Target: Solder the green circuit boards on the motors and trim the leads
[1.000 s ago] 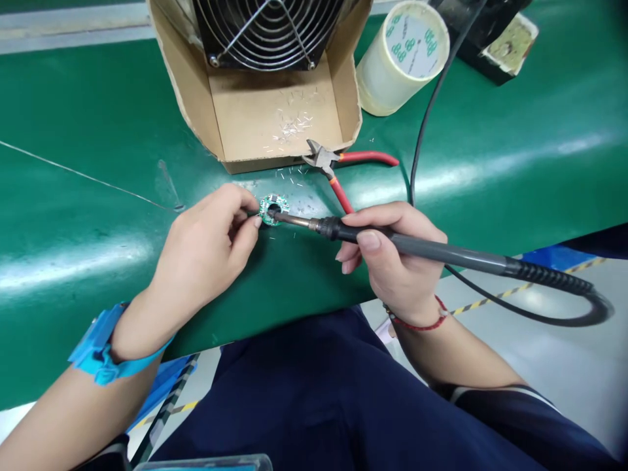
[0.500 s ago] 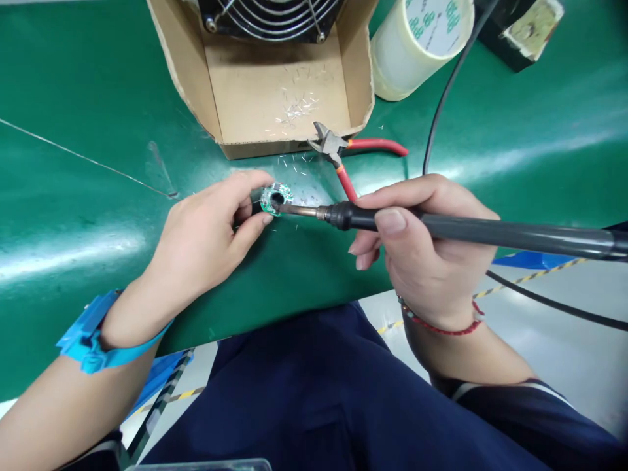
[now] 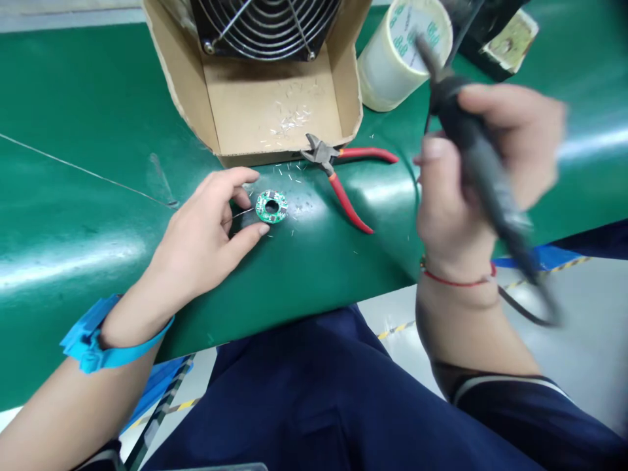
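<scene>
A small ring-shaped green circuit board (image 3: 279,217) lies on the green mat. My left hand (image 3: 201,229) rests beside it, finger and thumb spread apart, the thumb tip close to the board's lower left edge. A thin silvery wire (image 3: 243,213) shows between those fingers and the board. Away to the right, my right hand (image 3: 500,163) is wrapped round a black soldering iron (image 3: 478,154), its tip pointing up and left; motion blurs both. Between the hands lie red-handled side cutters (image 3: 324,156) with their jaws apart.
A cardboard box (image 3: 218,140) holding a black fan (image 3: 265,26) stands at the back, with wire clippings (image 3: 294,120) inside and in front. Beside it are a wide tape roll (image 3: 385,82) and a sponge in a black holder (image 3: 513,46). A wire (image 3: 98,163) crosses the mat at left.
The soldering iron has lifted off the board and swung up and right with my right hand. My left finger and thumb have come away from the board, now flat on the mat.
</scene>
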A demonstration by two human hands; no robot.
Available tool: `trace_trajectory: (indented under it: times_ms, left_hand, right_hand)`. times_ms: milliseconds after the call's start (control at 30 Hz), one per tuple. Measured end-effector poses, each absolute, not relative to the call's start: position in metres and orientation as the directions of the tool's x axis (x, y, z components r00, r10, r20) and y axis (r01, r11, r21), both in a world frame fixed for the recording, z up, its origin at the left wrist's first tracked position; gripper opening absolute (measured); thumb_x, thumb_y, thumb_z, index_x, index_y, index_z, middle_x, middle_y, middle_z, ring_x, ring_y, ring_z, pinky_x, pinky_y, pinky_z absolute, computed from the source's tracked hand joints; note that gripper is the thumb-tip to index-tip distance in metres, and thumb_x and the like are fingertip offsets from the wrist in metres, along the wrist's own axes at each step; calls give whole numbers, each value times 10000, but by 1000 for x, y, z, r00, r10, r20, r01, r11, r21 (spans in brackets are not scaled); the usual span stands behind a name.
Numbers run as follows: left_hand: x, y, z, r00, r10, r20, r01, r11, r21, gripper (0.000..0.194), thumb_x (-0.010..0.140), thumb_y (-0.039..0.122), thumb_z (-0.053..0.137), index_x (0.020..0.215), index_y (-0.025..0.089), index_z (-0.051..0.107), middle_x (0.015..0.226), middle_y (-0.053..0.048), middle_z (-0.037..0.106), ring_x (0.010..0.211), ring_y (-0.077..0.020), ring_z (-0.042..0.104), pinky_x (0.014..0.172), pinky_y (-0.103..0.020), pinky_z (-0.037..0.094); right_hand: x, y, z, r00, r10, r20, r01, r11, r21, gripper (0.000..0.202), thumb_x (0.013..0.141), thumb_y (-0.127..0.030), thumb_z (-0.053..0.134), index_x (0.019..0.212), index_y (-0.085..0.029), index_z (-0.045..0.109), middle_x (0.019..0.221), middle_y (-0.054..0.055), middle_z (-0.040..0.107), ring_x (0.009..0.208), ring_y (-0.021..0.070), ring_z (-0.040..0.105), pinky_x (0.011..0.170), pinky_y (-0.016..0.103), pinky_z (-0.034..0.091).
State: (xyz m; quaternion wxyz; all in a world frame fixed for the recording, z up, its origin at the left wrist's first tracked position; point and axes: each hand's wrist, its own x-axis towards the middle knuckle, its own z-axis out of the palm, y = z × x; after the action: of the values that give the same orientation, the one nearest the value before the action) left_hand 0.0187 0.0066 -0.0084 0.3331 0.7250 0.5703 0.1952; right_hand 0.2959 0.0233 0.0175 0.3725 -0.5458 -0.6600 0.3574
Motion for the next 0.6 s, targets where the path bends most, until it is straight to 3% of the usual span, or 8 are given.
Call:
trace_trajectory:
  times_ms: [100, 200, 300, 367, 467, 533, 600]
  left_hand:
    - [22, 9, -11, 308, 946, -100, 697, -153, 701, 636, 874, 271, 704, 1480, 252, 514, 1192, -68, 653, 727, -160, 576, 744, -327, 532]
    - [27, 11, -10, 346, 932, -107, 723, -192, 664, 497, 925, 280, 648, 1416, 226, 590, 1174, -78, 661, 887, -213, 640, 830, -352, 534]
    - [30, 11, -8, 322, 937, -132, 734, -159, 661, 428, 919, 258, 635, 1345, 220, 625, 920, -28, 649, 785, -195, 629, 755, -332, 507]
    - [30, 9, -8, 297, 942, -159, 719, -111, 687, 439, 902, 261, 647, 1337, 217, 607, 752, 16, 581, 661, -173, 581, 655, -310, 458]
    - [29, 4, -10, 267, 952, -147, 660, -70, 748, 394, 915, 293, 646, 1297, 226, 575, 727, 25, 570, 572, -143, 514, 581, -301, 409]
    - [29, 0, -10, 247, 962, -117, 631, -68, 773, 363, 929, 333, 658, 1266, 244, 557, 763, 17, 586, 572, -133, 502, 577, -301, 411]
    - [30, -3, -9, 226, 969, -96, 632, -71, 772, 345, 933, 378, 676, 1232, 258, 549, 734, 32, 554, 573, -132, 494, 580, -298, 407]
  right_hand:
    - [302, 33, 8, -143, 981, 131, 503, 186, -844, 487, 889, -585, 783, 1210, -238, 665, 1129, 125, 772, 1142, 335, 762, 860, 465, 687]
    - [314, 40, -9, -187, 962, 199, 557, 271, -785, 628, 809, -604, 853, 1262, -231, 630, 1309, 176, 721, 1311, 387, 678, 1042, 545, 619]
    - [326, 42, -32, -289, 909, 301, 616, 417, -668, 918, 682, -659, 917, 1389, -210, 543, 1535, 251, 569, 1472, 463, 525, 1218, 672, 435]
    - [329, 41, -44, -345, 888, 303, 684, 459, -567, 1043, 623, -658, 938, 1450, -214, 482, 1591, 261, 509, 1497, 504, 468, 1223, 759, 352]
    - [329, 39, -52, -364, 884, 294, 775, 463, -430, 811, 715, -460, 875, 1399, -221, 511, 1425, 224, 643, 1298, 467, 616, 1079, 749, 468]
    - [328, 37, -50, -361, 879, 312, 795, 465, -390, 546, 773, -297, 765, 1278, -224, 570, 1178, 170, 728, 1056, 381, 688, 909, 637, 571]
    - [326, 32, -45, -365, 872, 325, 784, 476, -399, 431, 798, -196, 666, 1215, -244, 567, 1055, 115, 724, 904, 307, 689, 767, 517, 597]
